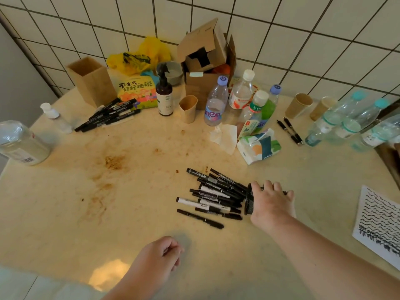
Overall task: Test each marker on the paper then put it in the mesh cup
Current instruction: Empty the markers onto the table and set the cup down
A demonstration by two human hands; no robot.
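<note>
- The right hand (270, 202) has its grip wrapped around the black mesh cup (249, 200), which lies on its side on the bench (129, 191).
- A heap of black markers (213, 197) lies at the cup's mouth, spread to its left.
- The left hand (158, 256) hovers near the bench's front edge, fingers loosely curled, holding nothing.
- The scribbled paper (378, 221) lies well to the right.

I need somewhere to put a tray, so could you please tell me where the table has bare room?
The widest bare patch is the stained table top between the glass jar and the spilled markers. A smaller one lies between the right hand and the scribbled paper. The back along the tiled wall is crowded with bottles, cups and boxes.
</note>
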